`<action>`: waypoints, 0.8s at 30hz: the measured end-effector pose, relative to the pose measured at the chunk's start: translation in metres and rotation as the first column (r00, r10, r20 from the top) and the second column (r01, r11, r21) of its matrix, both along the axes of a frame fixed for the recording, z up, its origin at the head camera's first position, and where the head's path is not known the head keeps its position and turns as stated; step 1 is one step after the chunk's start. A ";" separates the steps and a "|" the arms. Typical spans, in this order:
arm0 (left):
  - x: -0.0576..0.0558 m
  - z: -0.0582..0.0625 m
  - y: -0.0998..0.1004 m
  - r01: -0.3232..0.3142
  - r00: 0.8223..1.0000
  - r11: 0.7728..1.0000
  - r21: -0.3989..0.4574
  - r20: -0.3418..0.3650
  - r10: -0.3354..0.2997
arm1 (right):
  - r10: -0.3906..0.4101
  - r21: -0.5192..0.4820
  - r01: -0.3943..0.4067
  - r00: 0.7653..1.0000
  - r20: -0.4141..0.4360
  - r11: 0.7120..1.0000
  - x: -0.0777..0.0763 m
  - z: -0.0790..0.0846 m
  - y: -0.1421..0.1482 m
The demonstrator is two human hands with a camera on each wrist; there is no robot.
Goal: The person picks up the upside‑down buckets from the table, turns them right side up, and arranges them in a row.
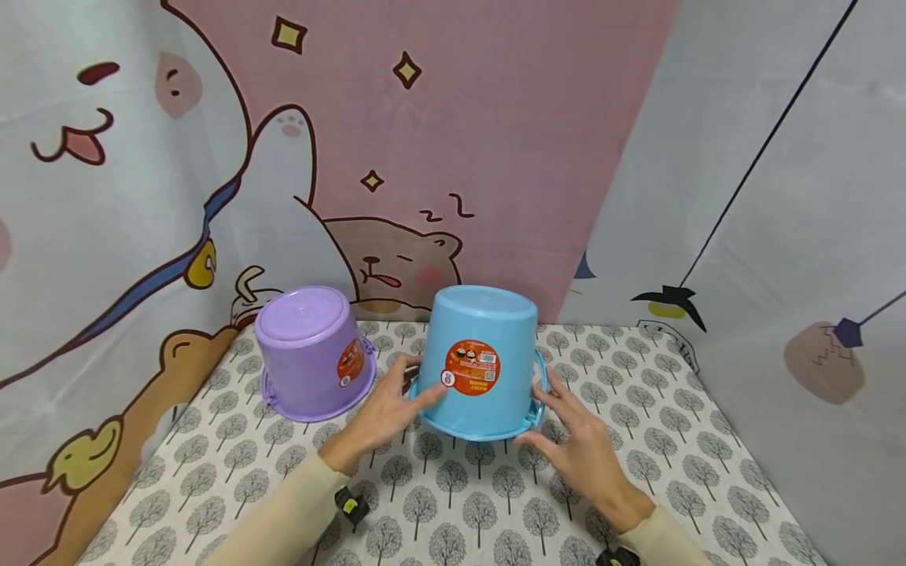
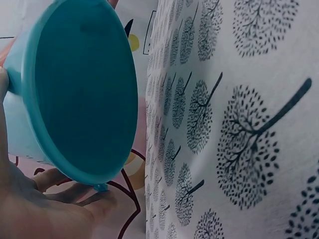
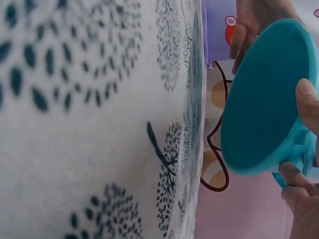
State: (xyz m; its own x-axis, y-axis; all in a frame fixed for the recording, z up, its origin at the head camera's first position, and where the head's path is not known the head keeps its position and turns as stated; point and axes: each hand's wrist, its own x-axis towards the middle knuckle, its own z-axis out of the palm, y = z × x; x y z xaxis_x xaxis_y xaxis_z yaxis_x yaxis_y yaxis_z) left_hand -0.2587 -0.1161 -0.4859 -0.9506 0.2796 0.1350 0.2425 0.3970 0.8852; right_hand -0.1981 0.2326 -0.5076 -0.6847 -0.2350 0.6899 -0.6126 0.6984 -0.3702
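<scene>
A light blue bucket (image 1: 515, 362) is held upside down between both hands, tilted, with its round orange label facing me. In the left wrist view, its hollow inside (image 2: 82, 94) shows above the tablecloth, with space under the rim. My left hand (image 1: 385, 413) grips the left side, thumb on the wall near the label and fingers behind. My right hand (image 1: 586, 452) holds the right side, thumb at the rim and fingers by the handle mount (image 3: 299, 149). A purple bucket (image 1: 300, 365) with a similar label stands upside down on the table, left of the blue one.
The table is covered by a white cloth (image 1: 439, 503) printed with grey trees. Behind it and along the sides hang curtains (image 1: 495, 157) with cartoon animals. The purple bucket's handle (image 1: 267, 387) lies at its rim, near the cloth.
</scene>
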 end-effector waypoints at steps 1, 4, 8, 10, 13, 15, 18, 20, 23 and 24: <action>0.000 0.001 0.000 0.006 1.000 1.000 0.011 -0.002 -0.006 | 0.003 -0.004 -0.003 1.000 -0.005 1.000 0.000 0.000 0.000; 0.001 0.004 -0.001 0.020 1.000 0.999 0.030 -0.015 -0.019 | 0.006 -0.010 -0.006 1.000 -0.022 1.000 0.000 0.001 0.001; 0.001 0.005 -0.003 0.056 0.998 0.996 0.071 -0.031 -0.054 | 0.014 -0.029 -0.015 0.999 -0.042 0.999 0.000 0.002 0.003; 0.001 0.006 -0.004 0.080 0.996 0.992 0.098 -0.035 -0.077 | 0.018 -0.043 -0.020 0.999 -0.050 0.999 -0.001 0.003 0.003; 0.002 0.006 -0.006 0.103 0.994 0.987 0.121 -0.043 -0.098 | 0.022 -0.060 -0.027 0.997 -0.071 0.998 -0.001 0.005 0.004; 0.002 0.006 -0.007 0.112 0.993 0.985 0.132 -0.049 -0.106 | 0.028 -0.072 -0.034 0.996 -0.086 0.997 -0.001 0.006 0.004; 0.003 0.006 -0.008 0.126 0.991 0.981 0.150 -0.056 -0.118 | 0.034 -0.095 -0.044 0.994 -0.101 0.994 -0.002 0.009 0.004; 0.003 0.007 -0.009 0.132 0.991 0.977 0.166 -0.055 -0.124 | 0.041 -0.111 -0.054 0.993 -0.112 0.992 -0.002 0.010 0.004; 0.005 0.008 -0.010 0.131 0.991 0.975 0.182 -0.057 -0.122 | 0.044 -0.133 -0.060 0.992 -0.116 0.989 -0.001 0.011 0.003; 0.005 0.008 -0.010 0.129 0.991 0.974 0.188 -0.058 -0.120 | 0.040 -0.136 -0.056 0.992 -0.118 0.989 -0.001 0.011 0.003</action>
